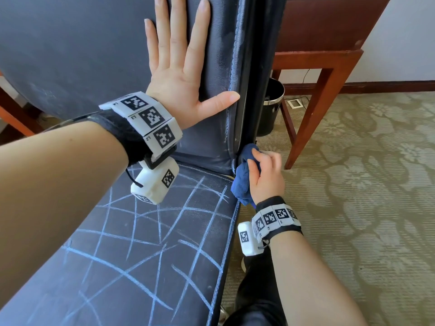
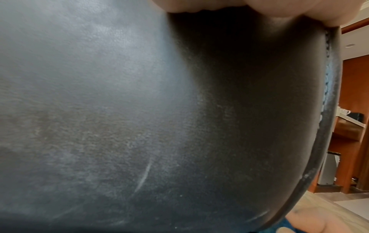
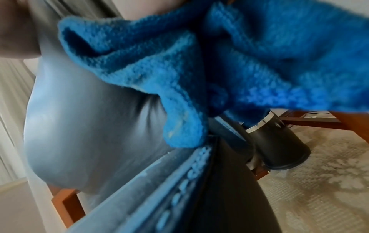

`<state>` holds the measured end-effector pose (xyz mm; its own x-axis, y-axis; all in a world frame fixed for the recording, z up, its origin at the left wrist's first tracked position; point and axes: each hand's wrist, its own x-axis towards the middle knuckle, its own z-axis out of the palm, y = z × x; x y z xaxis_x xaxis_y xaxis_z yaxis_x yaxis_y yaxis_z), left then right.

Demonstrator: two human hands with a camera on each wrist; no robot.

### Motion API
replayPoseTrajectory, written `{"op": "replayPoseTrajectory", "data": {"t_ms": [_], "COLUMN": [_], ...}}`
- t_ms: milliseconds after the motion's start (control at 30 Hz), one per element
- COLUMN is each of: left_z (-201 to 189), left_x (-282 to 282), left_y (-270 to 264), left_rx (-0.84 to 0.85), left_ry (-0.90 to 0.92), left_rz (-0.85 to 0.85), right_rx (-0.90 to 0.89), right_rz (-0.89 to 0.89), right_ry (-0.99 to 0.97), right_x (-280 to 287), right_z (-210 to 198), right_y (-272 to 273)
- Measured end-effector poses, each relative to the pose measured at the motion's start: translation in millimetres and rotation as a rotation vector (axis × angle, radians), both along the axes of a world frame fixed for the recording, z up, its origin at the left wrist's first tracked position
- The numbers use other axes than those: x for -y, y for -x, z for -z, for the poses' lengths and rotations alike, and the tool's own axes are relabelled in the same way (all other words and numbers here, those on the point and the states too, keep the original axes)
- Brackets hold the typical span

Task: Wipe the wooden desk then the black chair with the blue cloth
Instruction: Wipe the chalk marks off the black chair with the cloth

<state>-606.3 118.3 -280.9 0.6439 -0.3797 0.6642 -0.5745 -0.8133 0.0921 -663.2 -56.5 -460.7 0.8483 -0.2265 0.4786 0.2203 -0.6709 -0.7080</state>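
The black chair (image 1: pixel 70 50) fills the left of the head view, its seat (image 1: pixel 141 255) crossed with white chalk lines. My left hand (image 1: pixel 181 62) lies flat with fingers spread against the backrest (image 2: pixel 119 110). My right hand (image 1: pixel 266 175) grips the bunched blue cloth (image 1: pixel 244 177) and holds it against the chair's right edge, where backrest meets seat. In the right wrist view the blue cloth (image 3: pixel 239 63) hangs over the stitched seam (image 3: pixel 189 181). The wooden desk (image 1: pixel 329 43) stands behind the chair on the right.
A black waste bin (image 1: pixel 270 107) with a metal rim stands under the desk, just behind the chair. Its leg (image 1: pixel 310 114) comes down onto the patterned carpet (image 1: pixel 364 208) to the right. My dark trouser leg (image 1: pixel 259 290) is beside the seat's right edge.
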Motion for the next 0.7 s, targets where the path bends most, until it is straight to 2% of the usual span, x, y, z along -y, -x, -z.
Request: {"op": "replayPoseTrajectory", "data": {"t_ms": [167, 300, 433, 533, 600, 700], "left_z": [0.5, 1.5, 3.3, 3.8, 4.2, 2.9], "left_x": [0.0, 0.2, -0.1, 0.0, 0.3, 2.4], "left_y": [-3.2, -5.7, -8.3, -6.9, -6.8, -5.8], "left_rx": [0.002, -0.017, -0.016, 0.0, 0.005, -0.01], "left_ry": [0.003, 0.003, 0.0, 0.014, 0.015, 0.016], "left_rz": [-0.008, -0.002, -0.009, 0.004, -0.008, -0.007], "right_rx": [-0.021, -0.277, -0.443, -0.653, -0.561, -0.238], "right_rz": [0.015, 0.013, -0.031, -0.069, -0.066, -0.116], "right_ry": [0.123, -0.099, -0.057, 0.263, 0.322, 0.233], "right_x": [-1.8, 0.5, 10.9, 31.1, 40.9, 33.1], "right_z": [5.9, 7.5, 13.8, 38.4, 46.2, 27.7], "right_y": [-9.9, -14.7, -18.1, -9.2, -1.9, -0.9]}}
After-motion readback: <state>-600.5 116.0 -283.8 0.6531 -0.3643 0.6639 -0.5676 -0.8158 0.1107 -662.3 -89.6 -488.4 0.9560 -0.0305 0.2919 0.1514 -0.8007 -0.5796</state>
